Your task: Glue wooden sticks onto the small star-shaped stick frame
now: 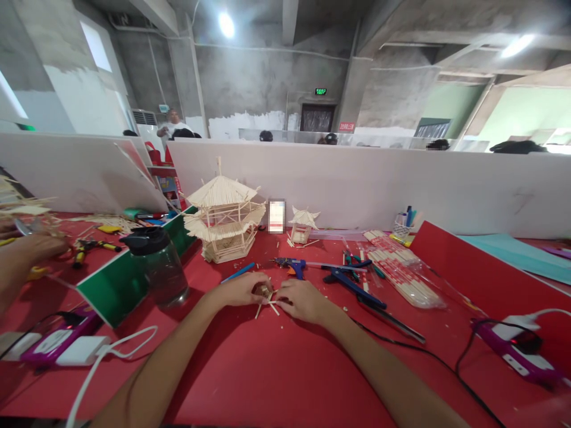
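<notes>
Red tabletop (267,368), near its middle: left hand (241,290) and right hand (302,300) both pinch a small stick assembly (266,295), probably light and brittle; best held at its hub.

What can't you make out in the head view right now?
The small stick piece: held between the left hand and right hand; their fingers cover most of it, and it is too small to show its shape.
The card beside the large stick pagoda: blurred, unreadable.
A co-worker's hand: cut off by the left edge of the head view.
</notes>
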Motion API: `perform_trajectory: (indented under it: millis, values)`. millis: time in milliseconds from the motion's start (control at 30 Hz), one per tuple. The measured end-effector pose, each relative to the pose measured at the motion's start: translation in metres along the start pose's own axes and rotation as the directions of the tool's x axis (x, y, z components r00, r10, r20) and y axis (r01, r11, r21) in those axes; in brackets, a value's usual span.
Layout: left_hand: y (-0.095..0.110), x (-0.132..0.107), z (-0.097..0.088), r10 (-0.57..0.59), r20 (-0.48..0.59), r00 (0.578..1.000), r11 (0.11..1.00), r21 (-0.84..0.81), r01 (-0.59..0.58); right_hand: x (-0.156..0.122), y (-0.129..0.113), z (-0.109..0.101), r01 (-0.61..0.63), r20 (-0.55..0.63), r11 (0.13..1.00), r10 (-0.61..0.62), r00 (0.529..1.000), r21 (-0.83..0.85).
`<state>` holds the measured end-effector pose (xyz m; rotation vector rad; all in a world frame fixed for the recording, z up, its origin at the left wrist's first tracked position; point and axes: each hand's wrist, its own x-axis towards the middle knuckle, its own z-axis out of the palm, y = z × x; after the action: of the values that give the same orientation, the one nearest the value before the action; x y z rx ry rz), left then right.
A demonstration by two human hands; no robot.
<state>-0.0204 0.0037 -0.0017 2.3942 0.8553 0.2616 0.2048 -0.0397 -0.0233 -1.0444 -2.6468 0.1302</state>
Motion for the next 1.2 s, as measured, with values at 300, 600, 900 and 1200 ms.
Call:
perform_trajectory:
  millis: [300, 600, 900, 1200]
  values:
    - [-0.004, -0.002, -0.004, 0.077, -0.053, 0.996, 0.996, 0.048, -0.074, -0.001, -0.005, -0.007, -0.019, 0.015, 1.000, 0.019, 1.000, -0.003]
    - [-0.022, -0.016, -0.029, -0.298, -0.478, 0.826, 0.808, 0.335, 0.485, 0.000, -0.006, -0.009, -0.020, 0.022, 1.000, 0.020, 1.000, 0.010]
    - [-0.027, -0.022, -0.028, -0.471, -0.430, 0.770, 0.695, 0.356, 0.624, 0.000, -0.003, -0.008, -0.025, 0.006, 1.000, 0.025, 1.000, 0.014]
    - [-0.030, -0.019, -0.023, -0.433, -0.416, 0.800, 0.694, 0.412, 0.590, -0.001, -0.003, -0.009, -0.018, -0.038, 0.999, 0.019, 0.999, 0.043]
